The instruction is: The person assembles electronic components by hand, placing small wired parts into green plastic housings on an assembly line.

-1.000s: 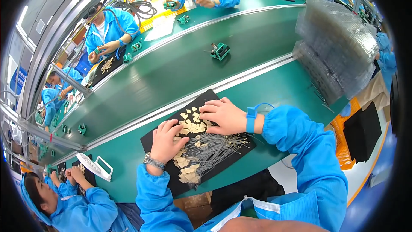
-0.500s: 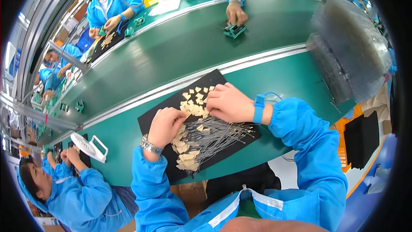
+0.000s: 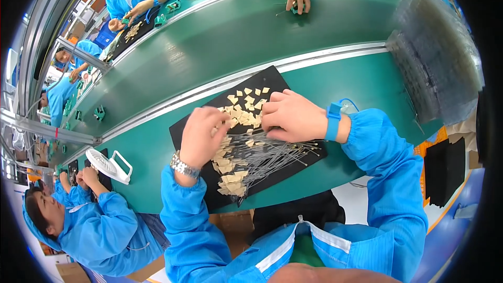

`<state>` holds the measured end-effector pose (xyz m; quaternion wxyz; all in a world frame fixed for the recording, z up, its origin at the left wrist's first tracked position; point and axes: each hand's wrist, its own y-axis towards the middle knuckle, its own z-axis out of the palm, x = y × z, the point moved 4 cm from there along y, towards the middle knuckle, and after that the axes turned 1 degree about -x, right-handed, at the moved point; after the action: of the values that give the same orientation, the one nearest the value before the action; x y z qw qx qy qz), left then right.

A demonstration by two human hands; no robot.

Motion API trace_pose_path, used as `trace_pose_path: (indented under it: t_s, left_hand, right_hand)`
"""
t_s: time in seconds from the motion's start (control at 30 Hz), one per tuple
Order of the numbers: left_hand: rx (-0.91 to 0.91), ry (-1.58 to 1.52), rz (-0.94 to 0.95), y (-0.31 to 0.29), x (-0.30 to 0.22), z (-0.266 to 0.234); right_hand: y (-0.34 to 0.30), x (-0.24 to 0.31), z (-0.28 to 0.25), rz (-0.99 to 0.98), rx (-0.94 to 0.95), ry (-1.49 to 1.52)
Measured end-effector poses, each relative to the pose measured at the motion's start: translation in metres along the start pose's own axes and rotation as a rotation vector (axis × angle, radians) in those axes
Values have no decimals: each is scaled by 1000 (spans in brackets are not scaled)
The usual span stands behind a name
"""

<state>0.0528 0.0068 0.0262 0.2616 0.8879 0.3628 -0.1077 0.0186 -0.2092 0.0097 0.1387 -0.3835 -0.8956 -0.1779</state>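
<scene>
Black mat (image 3: 199, 126) pieces sit hidden under both hands (image 3: 201, 136).

Both hands, left hand (image 3: 201, 135) and right hand (image 3: 291, 115), on tan squares (image 3: 242, 112), black mat (image 3: 272, 81).

Both forearms enter from the lower edge in blue sleeves, hands meeting over the black mat (image 3: 272, 81). Left hand (image 3: 201, 136): back up, fingers curled down toward the mat's middle, metal watch on the wrist. Right hand (image 3: 291, 115): palm down, fingers bunched and pointing left toward the left hand, near the mat's upper half; blue strap on the wrist. Fingertips of the two hands close, contact can't be told.
</scene>
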Motion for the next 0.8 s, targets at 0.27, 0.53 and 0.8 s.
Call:
trace_pose_path:
  t_s: [0.27, 0.53, 0.8]
  left_hand:
    - [370, -102, 7, -2, -12, 14]
    - [368, -118, 74, 17, -15, 28]
    - [455, -109, 126, 22, -17, 37]
  right_hand:
    - [1, 5, 6, -115, -50, 166]
    - [1, 3, 7, -146, -1, 71]
    - [-1, 3, 8, -143, 12, 80]
